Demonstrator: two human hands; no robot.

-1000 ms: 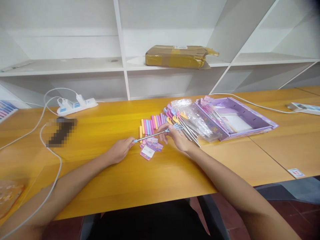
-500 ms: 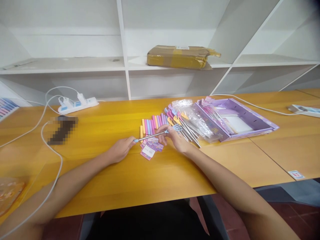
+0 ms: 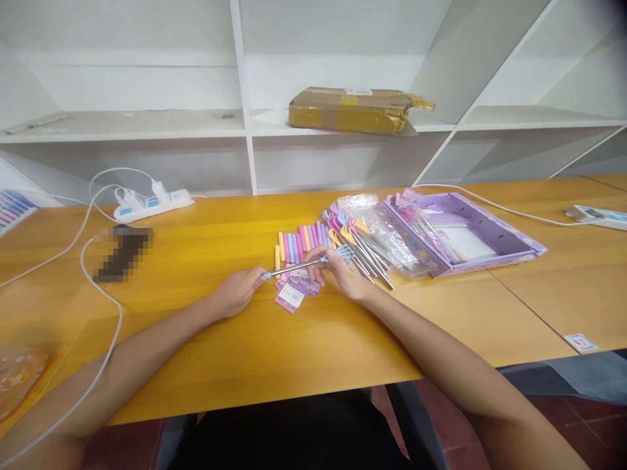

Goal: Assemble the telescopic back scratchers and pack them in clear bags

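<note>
A metal rod (image 3: pixel 292 268) with a blue claw-shaped head lies between my hands, above the table. My left hand (image 3: pixel 240 292) is closed on its blue left end. My right hand (image 3: pixel 340 271) grips it near the blue claw (image 3: pixel 345 252). Beneath the rod, small pink and purple cards (image 3: pixel 292 295) are piled. Just behind is a row of pink, blue, purple and yellow tubes (image 3: pixel 301 244). To the right of the tubes lie several metal rods (image 3: pixel 375 260) with coloured claw heads.
Clear plastic bags (image 3: pixel 386 232) lie beside a purple open box (image 3: pixel 509 228) on the right. A power strip (image 3: pixel 154 205) with cables and a blurred dark object (image 3: pixel 122 254) are on the left. A taped parcel (image 3: pixel 350 109) sits on the shelf.
My right hand and the claw end of the rod have shifted very slightly left. My left hand has barely moved.
</note>
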